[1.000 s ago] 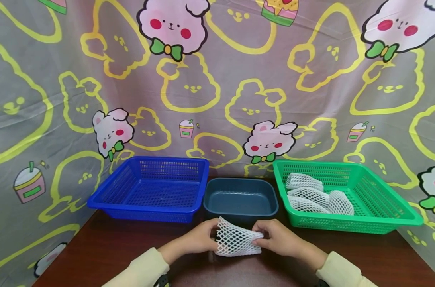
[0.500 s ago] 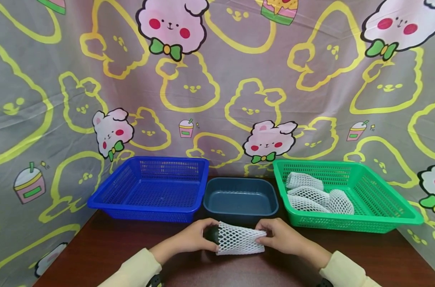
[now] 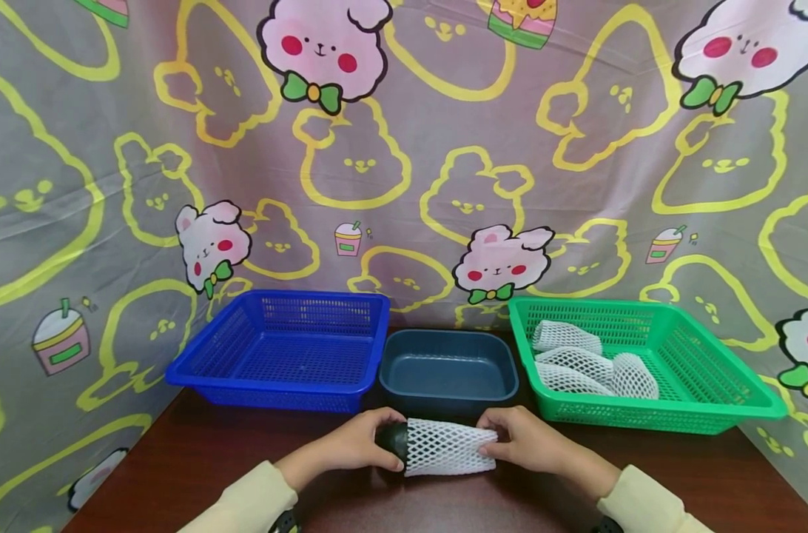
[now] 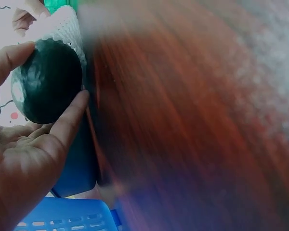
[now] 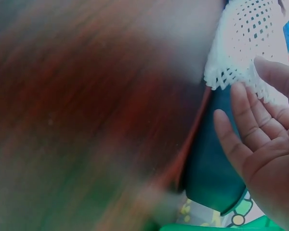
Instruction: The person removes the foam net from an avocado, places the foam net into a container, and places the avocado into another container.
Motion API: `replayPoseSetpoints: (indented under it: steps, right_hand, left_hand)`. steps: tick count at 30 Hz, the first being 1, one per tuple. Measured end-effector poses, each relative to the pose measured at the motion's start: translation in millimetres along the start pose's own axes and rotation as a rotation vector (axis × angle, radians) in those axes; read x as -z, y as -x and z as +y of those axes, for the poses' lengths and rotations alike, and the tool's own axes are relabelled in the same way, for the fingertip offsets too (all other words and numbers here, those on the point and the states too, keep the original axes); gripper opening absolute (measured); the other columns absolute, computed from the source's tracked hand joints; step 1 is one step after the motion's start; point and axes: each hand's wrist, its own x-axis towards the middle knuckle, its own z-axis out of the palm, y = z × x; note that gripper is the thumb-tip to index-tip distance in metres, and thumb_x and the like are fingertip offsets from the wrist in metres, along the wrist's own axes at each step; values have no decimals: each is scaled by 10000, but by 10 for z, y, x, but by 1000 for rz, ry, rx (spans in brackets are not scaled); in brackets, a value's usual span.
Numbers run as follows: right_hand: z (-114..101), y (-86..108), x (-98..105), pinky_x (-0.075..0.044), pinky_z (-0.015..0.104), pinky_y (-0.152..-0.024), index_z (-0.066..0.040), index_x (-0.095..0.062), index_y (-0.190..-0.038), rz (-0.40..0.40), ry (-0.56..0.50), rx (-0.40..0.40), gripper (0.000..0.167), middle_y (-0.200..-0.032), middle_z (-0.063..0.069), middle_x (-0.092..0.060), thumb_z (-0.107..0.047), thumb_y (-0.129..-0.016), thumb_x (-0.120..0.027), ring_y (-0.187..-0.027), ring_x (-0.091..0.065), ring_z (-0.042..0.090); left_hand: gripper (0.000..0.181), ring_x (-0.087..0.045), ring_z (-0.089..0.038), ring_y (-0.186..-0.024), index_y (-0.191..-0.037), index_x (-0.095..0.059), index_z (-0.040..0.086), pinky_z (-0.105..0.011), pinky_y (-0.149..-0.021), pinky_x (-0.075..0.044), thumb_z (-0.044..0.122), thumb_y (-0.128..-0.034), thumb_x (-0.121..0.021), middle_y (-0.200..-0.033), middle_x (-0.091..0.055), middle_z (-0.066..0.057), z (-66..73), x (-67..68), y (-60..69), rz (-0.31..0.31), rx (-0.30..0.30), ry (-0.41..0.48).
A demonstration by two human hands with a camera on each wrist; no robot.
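Note:
A smooth, dark green rounded fruit (image 4: pixel 48 82), its exact kind unclear, pokes out of the left end of a white foam net sleeve (image 3: pixel 447 447). My left hand (image 3: pixel 360 442) grips the bare end, thumb and fingers on opposite sides in the left wrist view. At the sleeve's other end, my right hand (image 3: pixel 527 440) pinches the net between thumb and fingers. The mesh covers the rest of the fruit, so its length is hidden. Both hands are just above the table, in front of the dark blue-grey tub (image 3: pixel 448 396).
A blue basket (image 3: pixel 277 396) stands at the left, its slotted floor visible. On the right, a green basket (image 3: pixel 650 414) contains several net-wrapped pieces (image 3: pixel 573 363). Dark wood table (image 3: pixel 211 466) extends around the hands. Behind hangs a patterned cloth (image 3: pixel 404 215).
My left hand has shifted slightly left from the net's edge to the fruit's end, which now shows outside the sleeve. The right hand has moved slightly right, and the net looks straighter.

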Motion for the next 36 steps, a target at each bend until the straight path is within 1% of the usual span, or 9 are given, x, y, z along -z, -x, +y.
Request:
replayPoseSetpoints:
  steps: [4,10,14,18,20,23,27,31,36]
  right_hand:
    - [-25,-26,25,-501,251,-635,-139,-650,-1004,-24,13,0,219,-850,-101,-644,-258,-855,-758,-734,-576,54]
    - [-115,-111,31,-512,285,-780,-139,-646,-1082,-55,50,7,348,-962,-110,-644,-325,-822,-784,-860,-596,69]
    - [-187,-185,0,-507,300,-813,-138,-651,-1090,-76,72,-1,370,-960,-123,-637,-335,-810,-794,-872,-598,62]
    - [-262,-258,-35,-502,287,-782,-150,-670,-1071,-101,124,-16,350,-927,-152,-629,-336,-804,-797,-830,-582,42]
    - [-300,-290,-46,-496,272,-753,-148,-685,-1044,-107,168,-2,305,-899,-159,-627,-294,-801,-797,-799,-571,31]
    - [-340,-327,-62,-483,246,-701,-154,-702,-965,-115,219,28,190,-834,-168,-620,-199,-800,-782,-740,-554,16]
    - [-366,-335,-73,-461,222,-633,-181,-697,-868,-126,246,48,100,-752,-175,-595,-136,-813,-767,-666,-525,5]
    - [-378,-327,-65,-420,205,-570,-188,-674,-782,-121,269,54,126,-674,-170,-536,-120,-812,-776,-605,-457,-3]
    - [-370,-310,-34,-303,190,-510,-190,-596,-674,-102,296,62,240,-591,-149,-354,-108,-802,-782,-546,-311,11]
  left_hand:
    - [610,-567,-127,-984,-1197,-591,47,-270,-895,-432,228,-679,-857,-1096,-628,1,6,-2,-3,-1,1,-7]
    - [604,-570,-124,-972,-1189,-593,50,-265,-888,-434,226,-676,-858,-1085,-627,5,3,-6,-1,-2,1,-6]
    - [600,-572,-115,-962,-1185,-594,53,-263,-883,-436,222,-674,-858,-1077,-628,11,-4,-15,-1,0,-1,-2]
    - [597,-576,-110,-956,-1182,-593,50,-263,-884,-436,214,-673,-857,-1074,-632,10,-7,-22,4,3,-3,-1]
    - [594,-577,-109,-955,-1179,-593,49,-262,-884,-436,213,-673,-857,-1071,-633,11,-3,-24,7,5,-3,-2]
    - [594,-578,-109,-957,-1178,-592,50,-264,-887,-437,213,-672,-857,-1071,-634,11,3,-26,11,7,-2,-2]
    - [592,-577,-106,-959,-1175,-593,55,-267,-887,-439,215,-669,-857,-1070,-636,15,10,-30,18,10,-7,-3]
    - [582,-579,-107,-959,-1170,-595,62,-267,-882,-441,216,-672,-855,-1066,-637,16,7,-22,27,18,-8,-7]
    - [563,-585,-104,-949,-1153,-598,67,-262,-867,-449,215,-673,-852,-1048,-642,20,7,-7,42,26,-14,-15]
